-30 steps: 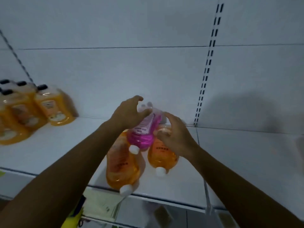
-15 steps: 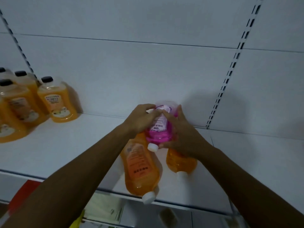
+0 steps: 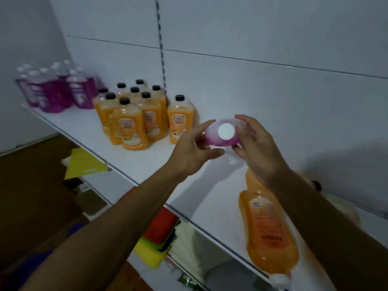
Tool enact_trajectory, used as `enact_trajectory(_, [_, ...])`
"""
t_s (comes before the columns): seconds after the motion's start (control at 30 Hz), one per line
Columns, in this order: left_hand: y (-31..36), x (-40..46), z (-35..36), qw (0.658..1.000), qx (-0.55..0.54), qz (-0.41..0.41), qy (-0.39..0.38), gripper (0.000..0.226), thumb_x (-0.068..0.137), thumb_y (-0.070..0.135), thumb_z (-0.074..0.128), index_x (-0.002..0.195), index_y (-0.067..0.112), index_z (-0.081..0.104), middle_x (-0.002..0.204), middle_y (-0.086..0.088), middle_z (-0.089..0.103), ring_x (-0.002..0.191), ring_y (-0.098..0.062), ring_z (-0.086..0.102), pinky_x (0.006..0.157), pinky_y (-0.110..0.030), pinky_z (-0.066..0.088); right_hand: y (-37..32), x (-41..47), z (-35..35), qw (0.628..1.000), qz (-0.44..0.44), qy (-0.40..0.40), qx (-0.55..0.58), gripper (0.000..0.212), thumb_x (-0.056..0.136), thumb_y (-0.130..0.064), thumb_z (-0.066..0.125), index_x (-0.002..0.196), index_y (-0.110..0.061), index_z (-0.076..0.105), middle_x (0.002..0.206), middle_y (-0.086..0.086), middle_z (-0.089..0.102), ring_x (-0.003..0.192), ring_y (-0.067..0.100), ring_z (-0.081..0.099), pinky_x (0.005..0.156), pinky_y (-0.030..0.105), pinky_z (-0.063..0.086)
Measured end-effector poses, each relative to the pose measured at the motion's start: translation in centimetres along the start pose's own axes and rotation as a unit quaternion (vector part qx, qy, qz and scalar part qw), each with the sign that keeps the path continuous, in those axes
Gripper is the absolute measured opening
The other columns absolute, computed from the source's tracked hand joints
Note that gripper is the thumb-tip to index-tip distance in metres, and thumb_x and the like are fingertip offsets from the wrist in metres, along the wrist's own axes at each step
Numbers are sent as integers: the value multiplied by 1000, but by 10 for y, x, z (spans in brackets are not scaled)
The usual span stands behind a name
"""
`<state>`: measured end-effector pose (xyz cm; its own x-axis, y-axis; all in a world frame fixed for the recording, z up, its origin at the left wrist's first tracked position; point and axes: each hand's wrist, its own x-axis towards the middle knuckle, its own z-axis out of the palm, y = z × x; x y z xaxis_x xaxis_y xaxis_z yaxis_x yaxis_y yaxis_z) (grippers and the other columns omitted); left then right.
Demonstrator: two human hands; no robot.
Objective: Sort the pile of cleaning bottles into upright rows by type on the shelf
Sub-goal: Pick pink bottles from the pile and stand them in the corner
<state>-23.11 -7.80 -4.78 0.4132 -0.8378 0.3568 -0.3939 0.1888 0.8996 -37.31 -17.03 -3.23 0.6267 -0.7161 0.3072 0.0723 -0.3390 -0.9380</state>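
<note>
A pink bottle (image 3: 211,136) with a white cap is held in the air above the white shelf (image 3: 147,158), its cap facing me. My left hand (image 3: 194,151) pinches its left side and my right hand (image 3: 257,148) grips its right side. Below my right forearm an orange bottle (image 3: 270,232) lies flat near the shelf's front edge, with a second orange bottle (image 3: 252,180) partly hidden behind it. Further left stand upright orange bottles with black caps (image 3: 130,120), one orange bottle (image 3: 179,120) standing apart to their right, and beyond them upright pink bottles (image 3: 54,91).
A slotted rail (image 3: 160,38) runs up the white back wall. A pale object with a black cap (image 3: 346,211) lies at the right behind my forearm. On the lower shelf lie red, yellow and green cloths (image 3: 157,232), and a yellow sheet (image 3: 84,162) sits further left.
Both hands lifted the pink bottle off the lying orange bottles and turned its cap toward me. My view swung left, bringing the upright rows into sight.
</note>
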Motion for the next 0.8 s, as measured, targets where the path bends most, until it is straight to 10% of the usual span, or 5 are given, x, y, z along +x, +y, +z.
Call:
enact_trajectory(0.2, [-29, -48, -118, 993, 36, -22, 109, 52, 79, 13, 76, 128, 12, 58, 110, -7, 70, 99, -26, 67, 88, -39, 56, -3, 27, 118, 974, -13, -210, -88, 74, 82, -35, 74, 144, -34, 34, 137, -11, 47, 124, 10, 48, 99, 35, 49])
enact_trajectory(0.37, [-58, -82, -221, 988, 71, -38, 134, 45, 86, 29, 66, 127, 11, 58, 103, -6, 71, 93, -21, 69, 80, -38, 57, -5, 57, 229, 929, -137, -209, -273, 66, 72, -61, 71, 126, -30, 50, 116, -10, 63, 103, 15, 61, 83, 41, 55])
enact_trajectory(0.47, [-81, -93, -285, 985, 67, -39, 151, 35, 96, 19, 57, 129, 9, 55, 100, 8, 69, 87, -1, 66, 71, -16, 51, -5, 77, 303, 940, -132, -218, -225, 58, 72, -62, 71, 114, -25, 59, 104, -7, 67, 94, 13, 65, 77, 37, 56])
enact_trajectory(0.8, [-161, -59, -445, 981, 77, -42, 172, 87, 81, 22, 76, 151, 24, 24, 131, 4, 57, 114, -12, 60, 91, -29, 55, -3, 140, 487, 979, -73, -169, -87, 42, 81, -39, 75, 114, -18, 60, 108, -2, 69, 96, 14, 67, 81, 39, 59])
